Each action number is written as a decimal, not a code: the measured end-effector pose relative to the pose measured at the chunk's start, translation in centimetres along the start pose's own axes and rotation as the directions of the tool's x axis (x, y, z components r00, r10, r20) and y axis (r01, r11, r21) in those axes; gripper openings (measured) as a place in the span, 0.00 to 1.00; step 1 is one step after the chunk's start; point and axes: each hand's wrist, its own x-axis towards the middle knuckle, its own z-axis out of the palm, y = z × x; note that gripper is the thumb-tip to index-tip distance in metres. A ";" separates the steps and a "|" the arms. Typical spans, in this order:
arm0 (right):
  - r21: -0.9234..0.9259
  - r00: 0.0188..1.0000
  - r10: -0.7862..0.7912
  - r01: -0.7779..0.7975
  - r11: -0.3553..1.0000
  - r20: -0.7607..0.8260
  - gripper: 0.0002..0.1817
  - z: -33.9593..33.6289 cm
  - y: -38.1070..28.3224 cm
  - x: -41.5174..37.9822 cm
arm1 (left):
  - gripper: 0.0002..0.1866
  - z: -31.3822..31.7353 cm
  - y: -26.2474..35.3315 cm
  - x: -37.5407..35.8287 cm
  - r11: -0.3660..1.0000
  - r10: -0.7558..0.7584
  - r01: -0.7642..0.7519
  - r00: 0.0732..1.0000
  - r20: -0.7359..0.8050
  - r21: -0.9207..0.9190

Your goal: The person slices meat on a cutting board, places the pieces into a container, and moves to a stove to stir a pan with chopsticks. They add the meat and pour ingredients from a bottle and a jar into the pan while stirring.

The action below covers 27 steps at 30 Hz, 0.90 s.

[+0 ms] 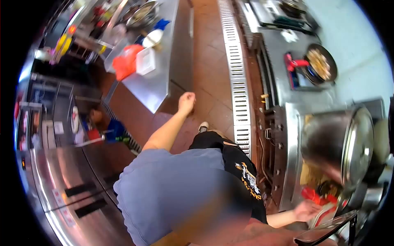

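Note:
My left hand (187,102) hangs over the brown tiled floor, near the corner of a steel table (154,92). Its fingers are curled in and nothing shows in them. At the lower right, my right hand (307,210) is at the stove side, below a large lidded steel pot (328,141). It touches or holds the edge of a pale item with a red stripe (325,217), beside a red object (314,196). How the fingers close on it is too small to tell.
A pan of food (319,63) sits on a burner at the upper right. An orange bag (126,62) and a white container (145,61) lie on the steel table. A floor drain grate (239,82) runs along the stove. Steel cabinets (61,176) stand at the lower left.

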 end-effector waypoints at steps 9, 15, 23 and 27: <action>-0.258 0.437 0.410 -0.869 0.422 -0.801 0.22 3.0 28.6 -10.2 | 0.14 -19.5 -1.7 19.8 0.763 -0.493 0.226 0.809 -0.321 -0.605; -0.358 0.400 0.425 -0.916 0.180 -0.812 0.21 9.1 36.3 -13.3 | 0.29 -19.1 -0.5 32.9 0.760 -0.443 0.335 0.894 -0.066 -0.557; -0.386 0.380 0.400 -0.920 0.068 -0.834 0.21 15.5 38.6 -16.4 | 0.10 -12.1 -5.6 42.8 0.179 -0.396 0.383 0.871 0.290 -0.906; -0.423 0.398 0.493 -0.904 0.066 -0.774 0.20 13.0 40.8 -16.9 | 0.11 -18.8 -2.4 32.7 0.173 -0.361 0.400 0.876 0.320 -0.900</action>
